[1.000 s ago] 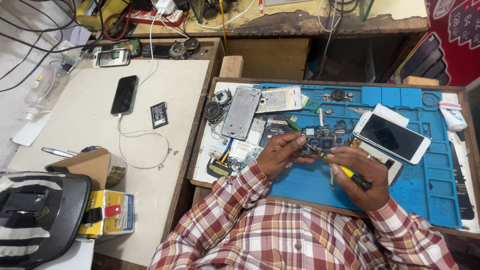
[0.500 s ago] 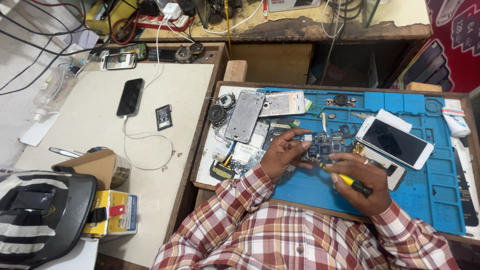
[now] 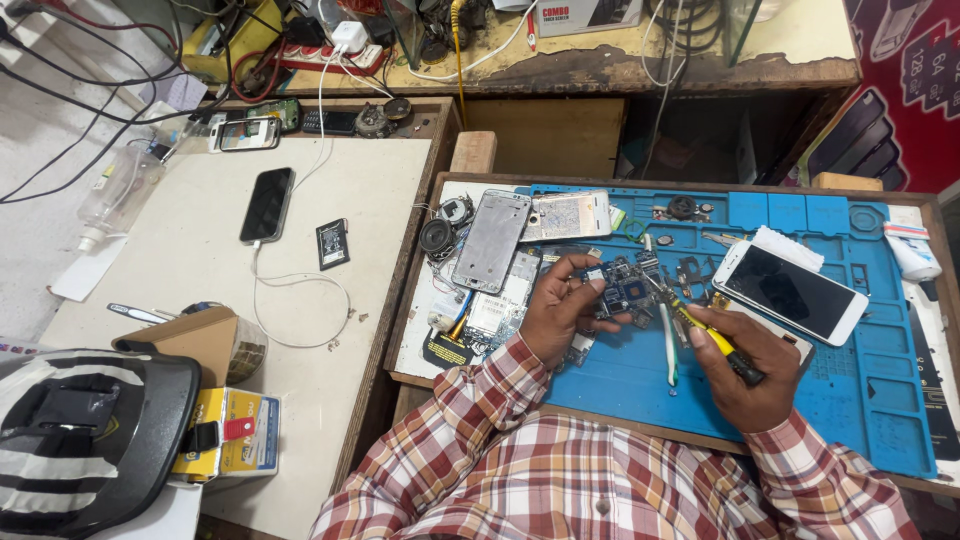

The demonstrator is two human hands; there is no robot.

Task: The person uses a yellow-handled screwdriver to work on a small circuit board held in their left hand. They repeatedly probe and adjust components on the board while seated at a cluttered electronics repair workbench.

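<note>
Pinning board [image 3: 628, 285] on blue mat [image 3: 850, 400] with left hand [image 3: 560, 305], fingers clamped on its left edge, steadying it. Gripping yellow screwdriver [image 3: 715, 345] in right hand [image 3: 745, 365], tip angling, probably, onto board. White phone [image 3: 790, 292] lying just right.

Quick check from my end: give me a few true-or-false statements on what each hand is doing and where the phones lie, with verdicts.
1. The left hand steadies a small circuit board over the blue mat. True.
2. The right hand holds a soldering iron. False: it holds a yellow-and-black screwdriver, tip at the board.
3. A white phone lies screen up to the right of the board. True.
4. The black phone lies on the blue mat. False: it lies on the pale table to the left, with a white cable plugged in.
5. Both hands are empty. False: each holds something.
</note>
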